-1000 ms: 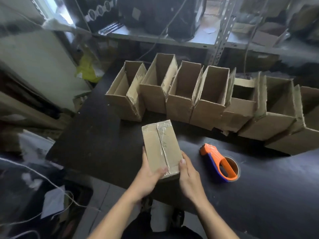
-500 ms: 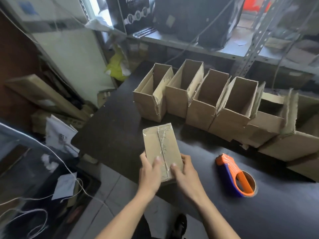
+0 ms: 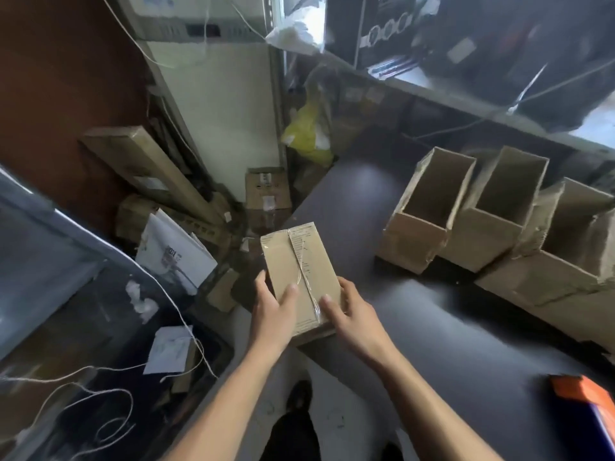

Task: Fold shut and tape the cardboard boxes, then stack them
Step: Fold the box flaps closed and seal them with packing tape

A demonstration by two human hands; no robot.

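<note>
A small cardboard box (image 3: 296,261), folded shut with clear tape down its middle, is held over the left corner of the black table (image 3: 416,327). My left hand (image 3: 274,311) grips its near left side, thumb on top. My right hand (image 3: 352,314) grips its near right side, thumb on the taped top. A row of open cardboard boxes (image 3: 429,214) stands along the table's far right. The orange and blue tape dispenser (image 3: 585,410) lies at the lower right edge of view.
Left of the table, the floor holds cardboard cartons (image 3: 266,194), a long flat carton (image 3: 149,171), white papers (image 3: 173,251) and loose string (image 3: 100,394). A metal shelf (image 3: 499,104) runs behind the table. My shoes (image 3: 299,397) show below.
The view has swung left and the taped box has travelled with both hands toward the table's left corner. The tape dispenser now sits at the far right edge.
</note>
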